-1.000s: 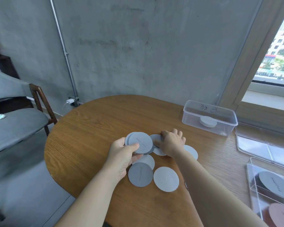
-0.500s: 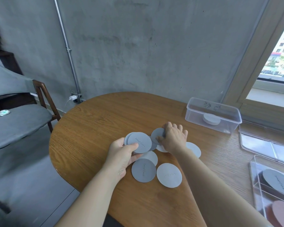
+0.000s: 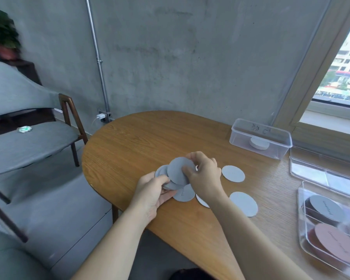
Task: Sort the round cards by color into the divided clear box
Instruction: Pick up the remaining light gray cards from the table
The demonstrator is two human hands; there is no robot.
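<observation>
**Cards gathered by shade before boxing**

Left hand (image 3: 152,194) grips a small fan of grey round paper cards (image 3: 161,172) above the oval wooden table (image 3: 129,142), likely so matching ones travel together. Right hand (image 3: 204,178) pinches a darker grey round card (image 3: 178,170) by its edge against that fan. Paler grey cards (image 3: 233,173) lie loose nearby. The divided clear plastic box (image 3: 301,215), well to the right, holds grey and pinkish cards.
</observation>
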